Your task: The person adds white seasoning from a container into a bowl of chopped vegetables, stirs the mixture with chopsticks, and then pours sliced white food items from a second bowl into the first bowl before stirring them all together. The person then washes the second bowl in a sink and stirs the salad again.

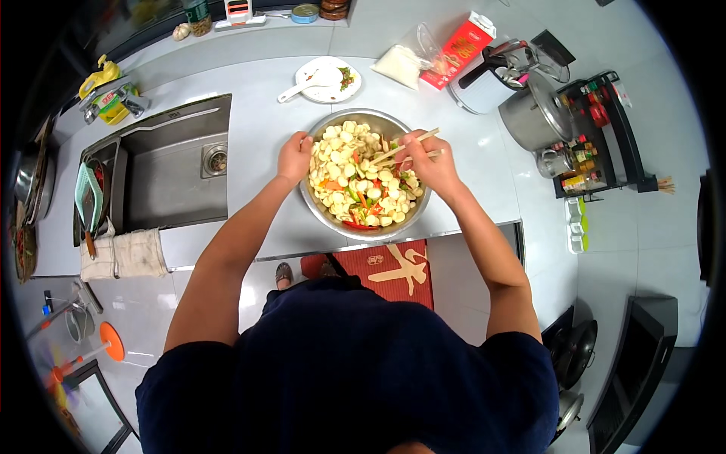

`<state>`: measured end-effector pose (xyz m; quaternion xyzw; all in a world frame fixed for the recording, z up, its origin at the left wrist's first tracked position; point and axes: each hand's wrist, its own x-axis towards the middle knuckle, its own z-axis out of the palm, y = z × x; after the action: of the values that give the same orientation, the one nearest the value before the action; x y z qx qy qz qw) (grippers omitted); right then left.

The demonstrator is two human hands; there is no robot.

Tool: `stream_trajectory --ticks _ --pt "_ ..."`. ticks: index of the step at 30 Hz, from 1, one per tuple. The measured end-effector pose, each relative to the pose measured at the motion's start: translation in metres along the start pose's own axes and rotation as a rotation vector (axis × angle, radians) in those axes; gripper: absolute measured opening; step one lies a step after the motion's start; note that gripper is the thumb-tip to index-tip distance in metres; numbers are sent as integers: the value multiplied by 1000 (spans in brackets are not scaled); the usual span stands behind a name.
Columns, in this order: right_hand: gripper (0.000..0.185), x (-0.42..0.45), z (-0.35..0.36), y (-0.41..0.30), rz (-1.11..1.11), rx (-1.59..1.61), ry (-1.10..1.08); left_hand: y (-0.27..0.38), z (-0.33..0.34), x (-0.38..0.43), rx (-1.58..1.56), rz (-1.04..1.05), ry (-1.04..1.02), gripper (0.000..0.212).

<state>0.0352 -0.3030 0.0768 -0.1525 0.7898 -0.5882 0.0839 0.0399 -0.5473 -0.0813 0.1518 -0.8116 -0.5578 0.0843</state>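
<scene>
A large stainless steel bowl (319,218) stands near the front edge of the counter. It holds pale round food slices (334,164) mixed with red and green pepper pieces and orange strips. My left hand (295,158) grips the bowl's left rim. In my right hand (426,160) is a pair of wooden chopsticks (405,146), their tips down among the slices in the right part of the bowl. Behind the bowl, a white spoon (309,87) rests on a white plate (329,97) with chopped green and red bits.
To the left is a steel sink (170,193), with cloths (122,255) over the counter edge. A bag of white powder or grains (397,66), a red carton (460,48), an electric kettle (479,93), a steel pot (530,113) and a black spice rack (624,130) stand at the back right.
</scene>
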Motion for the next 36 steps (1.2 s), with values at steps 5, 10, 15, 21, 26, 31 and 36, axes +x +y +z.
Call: stream_trajectory --ticks 5,10,15,21,26,31,36 --pt "28 43 -29 -1 18 7 129 0 -1 -2 46 22 36 29" --pt "28 107 -31 68 172 37 203 1 -1 -3 53 24 32 28" --pt "22 141 -8 103 425 98 60 1 -2 -2 47 19 26 28" --pt "25 116 18 87 419 14 -143 -3 0 2 15 26 44 28" --pt "24 59 16 43 226 2 -146 -1 1 2 49 40 34 26" --pt "30 7 8 21 -106 -182 -120 -1 1 3 50 53 12 25" --pt "31 -32 -18 -6 -128 16 94 2 2 4 62 85 -7 26"
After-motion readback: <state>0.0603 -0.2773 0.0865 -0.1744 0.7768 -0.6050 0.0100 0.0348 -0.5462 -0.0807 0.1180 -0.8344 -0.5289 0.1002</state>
